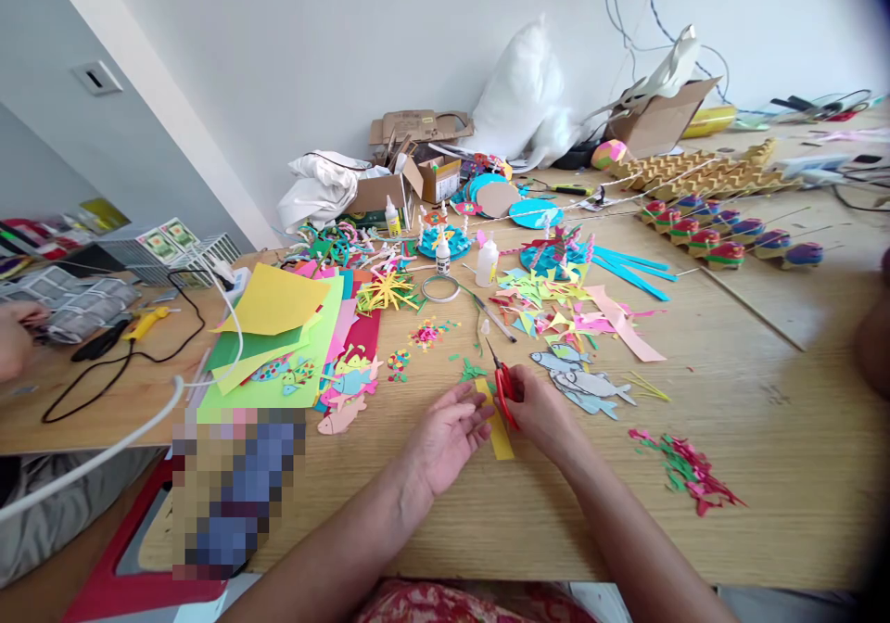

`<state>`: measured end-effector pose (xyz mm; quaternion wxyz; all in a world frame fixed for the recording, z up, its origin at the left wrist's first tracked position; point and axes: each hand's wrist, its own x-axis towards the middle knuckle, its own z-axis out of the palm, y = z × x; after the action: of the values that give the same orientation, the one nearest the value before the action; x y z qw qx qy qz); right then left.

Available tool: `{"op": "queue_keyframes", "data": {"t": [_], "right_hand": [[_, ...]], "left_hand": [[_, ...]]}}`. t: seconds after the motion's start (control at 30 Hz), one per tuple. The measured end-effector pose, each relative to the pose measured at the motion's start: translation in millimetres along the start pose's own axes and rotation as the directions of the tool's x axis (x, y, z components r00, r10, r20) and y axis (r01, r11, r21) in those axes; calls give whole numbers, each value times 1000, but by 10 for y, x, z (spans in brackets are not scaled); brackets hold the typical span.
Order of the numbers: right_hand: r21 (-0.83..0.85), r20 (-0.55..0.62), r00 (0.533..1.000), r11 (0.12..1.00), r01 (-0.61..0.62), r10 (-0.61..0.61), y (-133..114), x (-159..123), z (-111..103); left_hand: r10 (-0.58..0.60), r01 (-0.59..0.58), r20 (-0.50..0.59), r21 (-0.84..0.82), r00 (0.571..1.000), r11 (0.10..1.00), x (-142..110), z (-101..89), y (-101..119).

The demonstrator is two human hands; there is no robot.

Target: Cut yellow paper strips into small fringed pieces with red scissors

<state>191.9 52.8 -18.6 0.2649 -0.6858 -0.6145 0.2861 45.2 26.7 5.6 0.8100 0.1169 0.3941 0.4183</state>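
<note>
holding red-handled scissors (505,393) in the right hand (546,410), with a grip closed around the handles, and pointing them toward the far edge of the wooden tabletop (779,419). turning up the palm of the left hand (445,438), with a loosely open grip and half-curled fingers, at a yellow paper strip (501,439); cannot tell whether pinching it. lying between the hands, near the middle of the near edge: that same strip. to the right of the scissors, just beside the right hand: grey paper fish (594,386). toward the near right corner: red and green paper scraps (688,475). to the left: stacked colored paper sheets (278,303). beyond the hands: a roll of tape (440,289) and a squeeze bottle (487,265).
</note>
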Motion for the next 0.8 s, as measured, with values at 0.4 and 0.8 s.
{"op": "queue_keyframes", "data": {"t": [0.4, 0.8], "right_hand": [[327, 126, 988, 937, -125, 88, 20, -97, -14], [364, 133, 988, 924, -120, 76, 37, -95, 47]], "left_hand": [[13, -13, 22, 3, 1000, 1000, -148, 31, -8], [-35, 35, -10, -17, 999, 999, -59, -39, -10]]}}
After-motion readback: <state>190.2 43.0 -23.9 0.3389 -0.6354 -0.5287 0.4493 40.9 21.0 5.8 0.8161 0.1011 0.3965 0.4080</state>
